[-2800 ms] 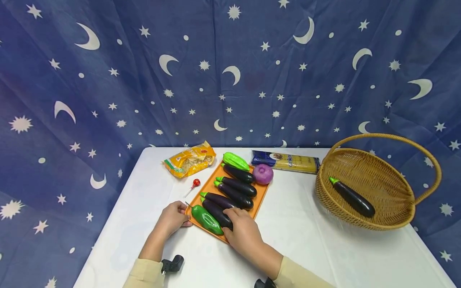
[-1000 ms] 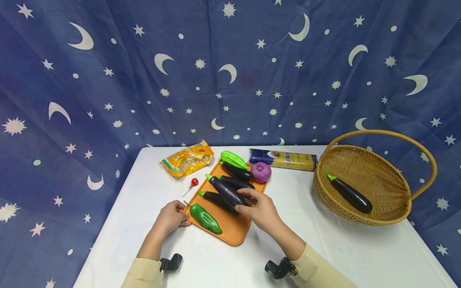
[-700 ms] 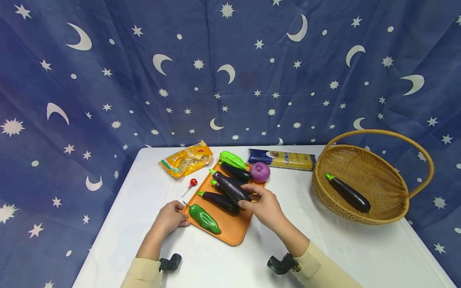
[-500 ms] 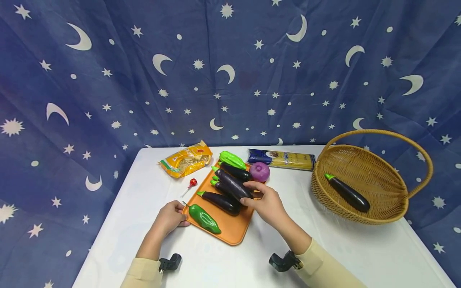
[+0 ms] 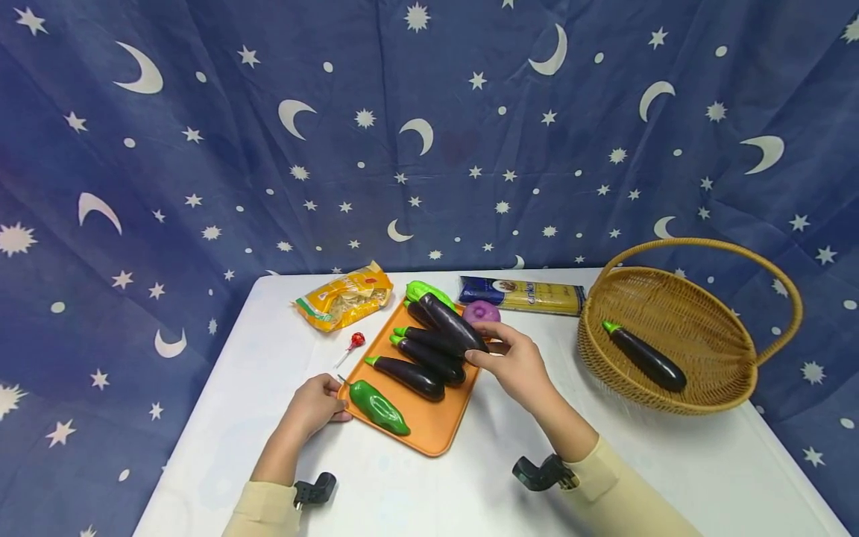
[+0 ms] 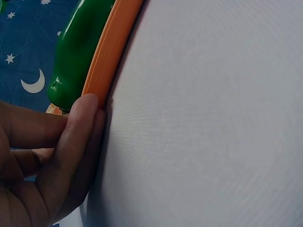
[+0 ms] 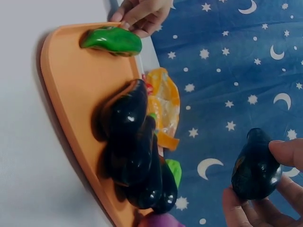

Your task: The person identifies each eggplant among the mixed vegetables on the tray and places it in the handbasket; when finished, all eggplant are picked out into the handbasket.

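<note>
My right hand grips a dark purple eggplant by its blunt end, its green stem pointing to the back left. In the right wrist view this eggplant hangs apart from the others, thumb on one side and fingers beneath. Below it, several more eggplants lie side by side on the orange tray. A green pepper rests at the tray's near left end. There my left hand pinches the tray's corner; the left wrist view shows the thumb against the rim.
A wicker basket with one eggplant inside stands at right. Behind the tray lie a light green vegetable, a purple onion and a spaghetti pack. A lollipop and a yellow bag lie to the left.
My right hand has picked up the eggplant beside the pepper and carried it over the others, towards the back right. My left hand has stayed on the tray corner.
</note>
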Demonstrator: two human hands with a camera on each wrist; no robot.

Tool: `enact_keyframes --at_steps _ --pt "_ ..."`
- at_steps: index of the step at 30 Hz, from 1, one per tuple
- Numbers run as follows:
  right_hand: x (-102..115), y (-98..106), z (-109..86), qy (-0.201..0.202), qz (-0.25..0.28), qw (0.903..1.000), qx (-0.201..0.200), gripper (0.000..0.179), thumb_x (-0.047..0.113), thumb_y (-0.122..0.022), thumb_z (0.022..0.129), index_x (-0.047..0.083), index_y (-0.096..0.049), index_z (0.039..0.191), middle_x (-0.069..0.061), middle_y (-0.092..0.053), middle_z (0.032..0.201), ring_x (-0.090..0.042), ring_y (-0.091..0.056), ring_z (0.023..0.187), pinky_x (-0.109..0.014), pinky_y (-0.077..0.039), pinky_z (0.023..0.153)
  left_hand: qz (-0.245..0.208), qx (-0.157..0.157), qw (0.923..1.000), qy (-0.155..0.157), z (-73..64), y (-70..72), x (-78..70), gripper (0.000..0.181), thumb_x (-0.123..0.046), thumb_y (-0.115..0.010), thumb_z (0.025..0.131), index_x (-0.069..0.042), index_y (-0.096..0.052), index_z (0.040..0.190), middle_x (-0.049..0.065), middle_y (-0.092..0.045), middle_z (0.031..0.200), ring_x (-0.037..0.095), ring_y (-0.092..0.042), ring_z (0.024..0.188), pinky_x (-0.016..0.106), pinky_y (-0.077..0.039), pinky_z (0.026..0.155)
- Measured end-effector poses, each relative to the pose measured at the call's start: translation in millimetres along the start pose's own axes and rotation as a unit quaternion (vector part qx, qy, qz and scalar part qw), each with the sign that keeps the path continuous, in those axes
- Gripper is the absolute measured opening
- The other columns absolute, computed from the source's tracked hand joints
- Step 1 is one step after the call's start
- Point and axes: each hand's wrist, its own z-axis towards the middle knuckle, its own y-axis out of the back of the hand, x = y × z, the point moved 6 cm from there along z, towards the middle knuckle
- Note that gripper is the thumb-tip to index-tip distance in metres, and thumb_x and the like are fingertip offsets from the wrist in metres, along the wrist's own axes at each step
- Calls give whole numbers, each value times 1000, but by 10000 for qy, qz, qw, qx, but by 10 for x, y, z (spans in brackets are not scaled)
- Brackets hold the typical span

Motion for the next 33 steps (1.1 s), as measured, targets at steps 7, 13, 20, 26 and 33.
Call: enact_keyframes --at_steps 7,13,20,26,33 --pt "-3 111 0 -10 168 9999 -21 48 14 -81 84 13 -66 129 -12 -63 130 -31 -66 113 -41 -60 90 -22 12 10000 21 -14 9 0 22 7 -66 89 6 -57 110 14 -56 90 17 -70 67 30 -63 62" --pt "-23 226 -6 -129 197 9996 -153 49 15 -81 85 13 -65 131 -12 -61 133 -28 -67 112 -41 -59 92 -26 22 10000 -11 -26 12 5 22 8 -65 89 6 -57 110 14 -55 90 17 -69 66 31 -63 63" --pt "-15 384 -1 -124 126 9995 -272 51 14 -79 86 11 -63 134 -14 -59 135 -30 -66 111 -41 -60 92 -25 62 10000 -20 -15 9 -1 22 8 -66 90 7 -57 110 14 -55 90 17 -69 66 31 -63 63" --pt "1 539 16 -107 127 9990 -418 51 15 -79 87 8 -61 135 -15 -58 137 -31 -66 113 -42 -58 94 -82 61 9999 -25 -6 12 -25 23 9 -66 88 7 -56 109 14 -54 89 17 -69 66 31 -64 64" --pt "-13 652 7 -135 172 9985 -509 53 15 -79 87 8 -60 136 -16 -58 137 -32 -65 113 -41 -58 94 -76 112 9999 -52 -20 7 -16 22 9 -65 89 8 -55 109 14 -54 89 17 -69 67 32 -64 65"
